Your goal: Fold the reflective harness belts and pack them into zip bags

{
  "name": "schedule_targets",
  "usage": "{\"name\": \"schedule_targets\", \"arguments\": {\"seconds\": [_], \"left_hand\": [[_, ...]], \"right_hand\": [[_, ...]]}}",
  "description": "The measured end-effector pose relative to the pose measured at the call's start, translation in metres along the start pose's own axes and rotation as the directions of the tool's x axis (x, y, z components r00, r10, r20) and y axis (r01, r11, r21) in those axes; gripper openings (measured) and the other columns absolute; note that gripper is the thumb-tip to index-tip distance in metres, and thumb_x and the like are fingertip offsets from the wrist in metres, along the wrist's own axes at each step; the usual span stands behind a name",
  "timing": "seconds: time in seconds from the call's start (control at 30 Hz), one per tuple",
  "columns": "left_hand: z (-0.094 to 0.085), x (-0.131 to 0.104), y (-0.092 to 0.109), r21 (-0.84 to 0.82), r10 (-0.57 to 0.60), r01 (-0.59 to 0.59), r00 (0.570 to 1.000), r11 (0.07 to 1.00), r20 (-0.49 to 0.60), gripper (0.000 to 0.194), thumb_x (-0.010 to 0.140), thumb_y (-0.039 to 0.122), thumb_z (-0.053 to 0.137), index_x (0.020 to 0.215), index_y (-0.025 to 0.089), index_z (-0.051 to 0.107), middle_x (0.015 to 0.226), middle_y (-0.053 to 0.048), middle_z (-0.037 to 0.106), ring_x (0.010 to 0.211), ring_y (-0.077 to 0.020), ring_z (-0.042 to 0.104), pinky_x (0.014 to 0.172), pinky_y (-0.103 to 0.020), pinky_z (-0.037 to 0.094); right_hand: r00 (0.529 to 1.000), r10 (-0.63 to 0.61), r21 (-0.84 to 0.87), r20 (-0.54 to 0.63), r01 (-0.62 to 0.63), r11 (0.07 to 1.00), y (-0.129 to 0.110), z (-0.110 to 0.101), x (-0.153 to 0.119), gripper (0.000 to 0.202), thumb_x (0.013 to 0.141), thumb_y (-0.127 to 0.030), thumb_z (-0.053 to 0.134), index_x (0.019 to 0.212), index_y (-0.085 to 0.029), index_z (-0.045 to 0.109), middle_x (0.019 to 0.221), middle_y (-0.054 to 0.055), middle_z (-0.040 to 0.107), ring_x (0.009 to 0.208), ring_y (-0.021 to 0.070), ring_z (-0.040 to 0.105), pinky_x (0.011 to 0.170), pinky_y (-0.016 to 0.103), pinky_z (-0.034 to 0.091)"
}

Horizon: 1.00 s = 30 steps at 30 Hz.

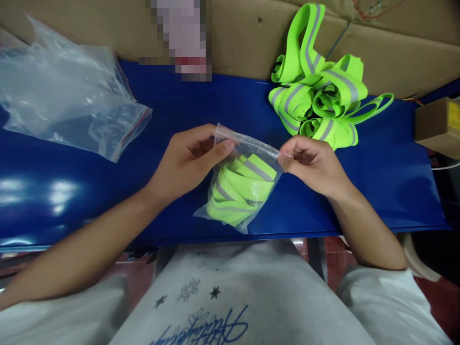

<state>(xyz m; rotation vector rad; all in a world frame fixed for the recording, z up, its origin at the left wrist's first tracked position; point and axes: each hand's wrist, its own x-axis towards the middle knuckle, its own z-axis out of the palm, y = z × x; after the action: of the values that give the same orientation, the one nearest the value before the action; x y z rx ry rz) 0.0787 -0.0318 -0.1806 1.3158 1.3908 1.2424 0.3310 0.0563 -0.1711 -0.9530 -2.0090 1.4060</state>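
Observation:
A clear zip-lock bag hangs between my two hands, over the near part of the blue table. Inside it lies a coiled neon-yellow reflective strap with grey stripes. My left hand pinches the bag's top left corner, thumb on the near side. At the top right corner, the thumb and fingers of my right hand grip the zip edge. The zip strip runs between the two hands, sloping down to the right. Whether the seal is fully pressed together cannot be made out.
Several clear bags are piled at the left of the blue table. Rolled neon reflective straps are heaped behind my right hand. Cardboard borders the far edge. A small brown box stands at the right.

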Motion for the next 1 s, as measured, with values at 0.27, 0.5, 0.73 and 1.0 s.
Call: {"name": "schedule_targets", "arguments": {"seconds": [0.27, 0.5, 0.73, 1.0], "left_hand": [[0.003, -0.005, 0.003, 0.065, 0.011, -0.011, 1.0, 0.998, 0.006, 0.027, 0.094, 0.05, 0.072, 0.104, 0.025, 0.076, 0.089, -0.001, 0.075, 0.079, -0.0165, 0.068, 0.069, -0.031, 0.053], [0.006, -0.006, 0.004, 0.079, 0.024, -0.027, 0.999, 0.996, 0.045, 0.026, 0.095, 0.048, 0.07, 0.103, 0.024, 0.074, 0.088, -0.001, 0.075, 0.077, -0.017, 0.067, 0.066, -0.03, 0.051], [0.009, -0.007, 0.004, 0.051, -0.004, 0.001, 0.998, 0.999, 0.064, 0.029, 0.093, 0.048, 0.072, 0.102, 0.02, 0.074, 0.087, -0.002, 0.075, 0.076, -0.0172, 0.067, 0.064, -0.028, 0.049], [0.013, -0.008, 0.001, 0.035, -0.037, 0.033, 0.993, 0.999, 0.11, 0.031, 0.091, 0.052, 0.073, 0.101, 0.023, 0.075, 0.082, -0.001, 0.073, 0.07, -0.0166, 0.064, 0.061, -0.028, 0.047]], "right_hand": [[0.999, 0.021, 0.076, -0.032, -0.019, 0.997, 0.004, 0.008, 0.004, 0.034, 0.085, -0.05, 0.081, 0.08, -0.019, 0.068, 0.069, -0.001, 0.059, 0.061, 0.0104, 0.048, 0.054, 0.024, 0.039], [1.0, 0.009, 0.069, 0.001, -0.009, 0.998, 0.003, 0.009, 0.003, 0.032, 0.088, -0.049, 0.078, 0.084, -0.019, 0.069, 0.072, -0.001, 0.06, 0.062, 0.0102, 0.049, 0.055, 0.023, 0.039], [0.997, 0.016, 0.091, 0.073, -0.023, 0.996, 0.004, 0.01, 0.001, 0.03, 0.091, -0.047, 0.075, 0.088, -0.018, 0.068, 0.072, -0.002, 0.059, 0.06, 0.0085, 0.045, 0.053, 0.023, 0.035], [0.993, 0.017, 0.117, 0.118, -0.031, 0.993, 0.001, 0.013, 0.0, 0.034, 0.089, -0.05, 0.077, 0.086, -0.018, 0.066, 0.068, -0.003, 0.055, 0.058, 0.0084, 0.043, 0.052, 0.023, 0.033]]}}
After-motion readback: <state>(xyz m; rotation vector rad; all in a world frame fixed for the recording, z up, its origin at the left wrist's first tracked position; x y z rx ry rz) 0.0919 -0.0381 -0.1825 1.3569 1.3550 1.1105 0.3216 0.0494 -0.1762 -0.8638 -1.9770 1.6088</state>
